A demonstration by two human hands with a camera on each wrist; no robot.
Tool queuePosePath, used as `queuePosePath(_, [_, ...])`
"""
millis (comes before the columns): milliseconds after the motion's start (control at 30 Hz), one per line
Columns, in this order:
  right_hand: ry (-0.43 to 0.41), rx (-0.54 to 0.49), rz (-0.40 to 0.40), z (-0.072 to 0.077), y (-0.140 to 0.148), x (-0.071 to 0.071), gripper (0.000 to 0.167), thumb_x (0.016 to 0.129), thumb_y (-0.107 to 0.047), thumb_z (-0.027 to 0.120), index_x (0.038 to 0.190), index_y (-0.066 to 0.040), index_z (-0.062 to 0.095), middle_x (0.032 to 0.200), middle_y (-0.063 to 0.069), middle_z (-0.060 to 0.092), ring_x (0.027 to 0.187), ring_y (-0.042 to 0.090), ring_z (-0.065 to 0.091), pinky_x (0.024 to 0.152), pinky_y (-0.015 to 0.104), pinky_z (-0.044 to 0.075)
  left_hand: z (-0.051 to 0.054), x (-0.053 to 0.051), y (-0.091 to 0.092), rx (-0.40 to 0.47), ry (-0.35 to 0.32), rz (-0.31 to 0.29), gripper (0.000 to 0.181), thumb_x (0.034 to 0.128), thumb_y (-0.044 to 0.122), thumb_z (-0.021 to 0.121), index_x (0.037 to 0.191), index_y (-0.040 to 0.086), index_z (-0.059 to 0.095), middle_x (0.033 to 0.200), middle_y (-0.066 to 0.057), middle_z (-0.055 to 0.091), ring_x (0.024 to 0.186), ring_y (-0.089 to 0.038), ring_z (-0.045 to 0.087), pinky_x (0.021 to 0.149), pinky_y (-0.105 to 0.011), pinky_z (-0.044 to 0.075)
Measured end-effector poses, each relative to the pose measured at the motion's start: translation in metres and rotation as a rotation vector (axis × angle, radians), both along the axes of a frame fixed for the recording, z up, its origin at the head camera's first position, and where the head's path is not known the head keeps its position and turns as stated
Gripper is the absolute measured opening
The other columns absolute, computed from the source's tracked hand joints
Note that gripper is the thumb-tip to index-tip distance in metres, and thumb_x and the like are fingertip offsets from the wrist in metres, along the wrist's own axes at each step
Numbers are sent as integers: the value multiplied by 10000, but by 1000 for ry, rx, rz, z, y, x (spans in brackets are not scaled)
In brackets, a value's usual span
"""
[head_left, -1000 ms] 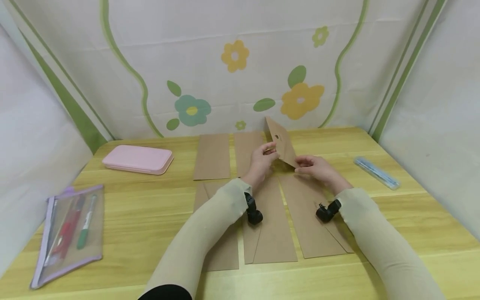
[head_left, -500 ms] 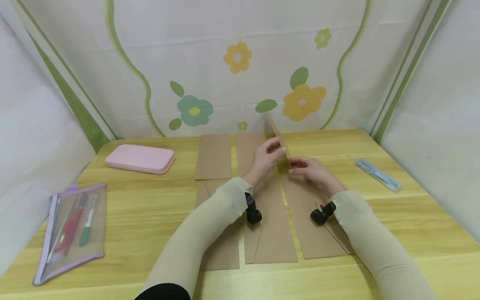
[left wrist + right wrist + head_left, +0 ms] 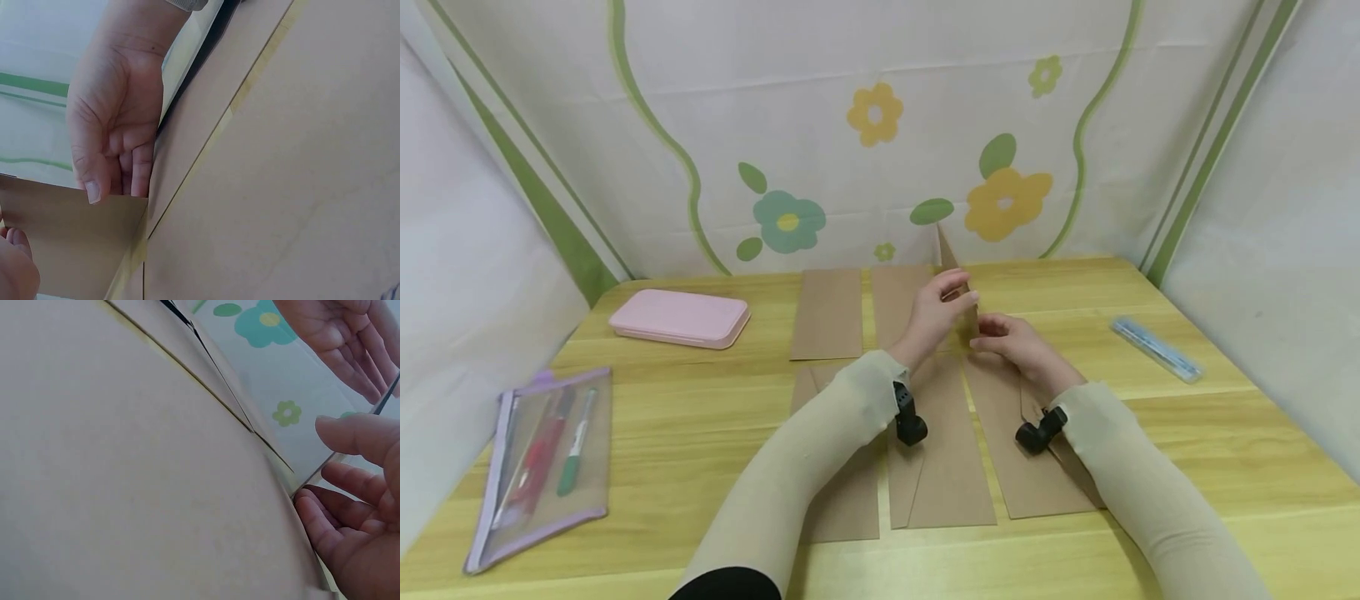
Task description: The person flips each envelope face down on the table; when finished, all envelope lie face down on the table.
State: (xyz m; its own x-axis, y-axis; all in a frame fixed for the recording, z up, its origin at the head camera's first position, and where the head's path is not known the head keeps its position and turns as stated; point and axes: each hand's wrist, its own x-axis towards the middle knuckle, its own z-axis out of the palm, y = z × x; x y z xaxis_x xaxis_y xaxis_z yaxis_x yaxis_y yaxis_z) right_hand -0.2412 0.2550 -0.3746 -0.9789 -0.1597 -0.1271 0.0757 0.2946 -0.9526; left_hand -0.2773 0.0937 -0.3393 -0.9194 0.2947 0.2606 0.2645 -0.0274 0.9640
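Yellowish wooden worktop [image 3: 700, 425] before a flower-printed cloth [image 3: 760, 92], where left hand [image 3: 931, 318] and right hand [image 3: 1021, 348], slightly apart, pinch one brown envelope [image 3: 69, 244] edge-up at the far side, beside flat-lying envelopes [image 3: 827, 315].

A thin, flat brown envelope [image 3: 69, 240] is held steeply upright, almost edge-on to the head view; its far end rises beyond the left fingers [image 3: 952, 278], its near end sits at the right fingers [image 3: 995, 322].
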Motion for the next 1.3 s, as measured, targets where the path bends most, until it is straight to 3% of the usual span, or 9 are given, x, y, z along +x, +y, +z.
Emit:
queuePosePath(133, [24,1,2,-1,-2,0,525,871,-124,625,1342,0,430,1360,180,453,1218,284,430,1000,349,371,0,0,1,-15,10,-5,367,851,93,658,1205,20,600,1341,-59,508,1200,-175,502,960,-198,419])
queuePosePath(267, [86,16,-8,-1,-5,0,513,873,-106,620,1340,6,439,1310,222,494,1132,247,501,866,221,454,1,-1,1,-44,7,-14,369,858,142,659,1213,58,603,1354,-40,500,1204,-159,494,965,-206,414])
queuePosePath(367, [106,-28,-51,0,-7,2,496,867,-77,617,1324,19,448,1293,236,502,1063,180,530,803,188,483,1,-2,1,-64,4,-17,372,859,171,661,1217,86,605,1356,-32,503,1202,-153,495,968,-214,414])
queuePosePath(567, [234,-76,-223,6,-13,9,451,862,-85,631,1271,25,475,1247,188,528,993,70,539,819,156,479,3,0,3,-74,3,-29,379,861,169,660,1225,83,598,1332,-25,529,1212,-147,486,978,-221,406])
queuePosePath(800, [427,-91,-403,13,-25,14,300,821,-74,682,1097,-13,582,1003,-42,614,918,51,578,801,133,472,2,-1,4,-81,-8,-28,389,863,188,659,1237,100,593,1316,-7,545,1218,-142,481,980,-226,406])
queuePosePath(1033, [457,-81,-468,14,-34,13,230,819,-70,674,1015,32,611,869,-125,606,858,36,578,825,167,455,1,2,6,-28,-61,-40,379,870,176,649,1236,103,587,1250,-37,581,1154,-157,528,912,-229,462])
queuePosePath(1200, [476,-56,-511,12,-38,12,193,812,-110,689,953,6,623,817,-129,603,821,60,566,844,200,435,1,6,7,-4,-37,-18,344,878,154,636,1212,85,597,1208,-70,601,1107,-166,557,873,-220,481])
queuePosePath(1300, [483,-38,-541,12,-39,13,184,807,-133,698,934,-15,636,799,-129,605,799,59,568,774,171,451,0,8,9,24,-28,-19,336,888,144,621,1216,75,598,1200,-83,609,1099,-164,571,864,-210,484])
